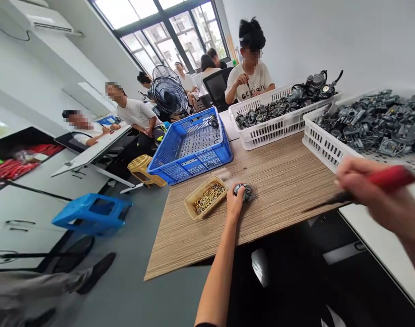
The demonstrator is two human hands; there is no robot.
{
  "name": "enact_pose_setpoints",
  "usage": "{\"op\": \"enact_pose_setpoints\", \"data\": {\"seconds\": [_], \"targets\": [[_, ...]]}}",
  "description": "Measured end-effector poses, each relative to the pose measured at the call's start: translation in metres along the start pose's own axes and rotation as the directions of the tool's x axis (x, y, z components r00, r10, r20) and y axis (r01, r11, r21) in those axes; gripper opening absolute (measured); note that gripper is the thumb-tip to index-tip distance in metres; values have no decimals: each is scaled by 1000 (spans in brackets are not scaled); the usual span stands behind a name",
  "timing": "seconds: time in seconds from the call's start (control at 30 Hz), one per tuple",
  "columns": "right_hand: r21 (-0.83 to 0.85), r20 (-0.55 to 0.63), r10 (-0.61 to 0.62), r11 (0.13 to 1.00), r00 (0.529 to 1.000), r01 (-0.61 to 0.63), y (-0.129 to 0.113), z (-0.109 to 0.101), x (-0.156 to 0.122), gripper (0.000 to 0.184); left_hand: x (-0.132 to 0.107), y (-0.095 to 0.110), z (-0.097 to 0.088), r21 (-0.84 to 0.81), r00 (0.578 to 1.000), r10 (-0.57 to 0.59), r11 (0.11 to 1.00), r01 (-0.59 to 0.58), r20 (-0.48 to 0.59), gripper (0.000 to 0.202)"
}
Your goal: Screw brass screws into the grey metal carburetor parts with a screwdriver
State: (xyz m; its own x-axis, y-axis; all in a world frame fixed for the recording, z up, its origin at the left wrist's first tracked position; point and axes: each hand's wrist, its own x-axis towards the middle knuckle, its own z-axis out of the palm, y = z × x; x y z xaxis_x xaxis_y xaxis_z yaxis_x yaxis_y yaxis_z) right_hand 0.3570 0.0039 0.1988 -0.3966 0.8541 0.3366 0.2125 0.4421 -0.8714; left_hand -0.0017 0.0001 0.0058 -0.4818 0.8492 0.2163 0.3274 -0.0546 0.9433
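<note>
My left hand (235, 200) is closed around a small grey metal carburetor (248, 193), which rests on the wood-grain table (278, 170). Just left of that hand sits a beige tray (188, 206) with many small brass-coloured screws (209, 198) in it. At the right, my right hand (374, 193) grips a red-handled screwdriver (386, 178). Its dark shaft points left over the table edge, apart from the carburetor. Motion blurs this hand and the tool, so the tip is not sharp.
A blue crate (193, 169) with a few dark parts stands behind the tray. Two white crates, one with carburetors (275, 131) and one heaped with metal bodies (325, 147), line the back right. A co-worker (250, 75) sits opposite; a blue stool (91, 213) stands on the left floor.
</note>
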Motion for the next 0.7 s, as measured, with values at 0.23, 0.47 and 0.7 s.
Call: {"op": "enact_pose_setpoints", "data": {"seconds": [0.23,0.47,0.7], "targets": [[9,240,165,985,957,-172,39,73,37,47,0,1,3,14,999,30,999,-29,-26,26],[-138,178,88,988,980,-64,67,80,37,36,0,3,5,21,999,50,999,-50,6,21],[-211,245,-20,975,969,74,74,86,35,17,-1,7,5,5,998,61,998,-61,31,22]]}}
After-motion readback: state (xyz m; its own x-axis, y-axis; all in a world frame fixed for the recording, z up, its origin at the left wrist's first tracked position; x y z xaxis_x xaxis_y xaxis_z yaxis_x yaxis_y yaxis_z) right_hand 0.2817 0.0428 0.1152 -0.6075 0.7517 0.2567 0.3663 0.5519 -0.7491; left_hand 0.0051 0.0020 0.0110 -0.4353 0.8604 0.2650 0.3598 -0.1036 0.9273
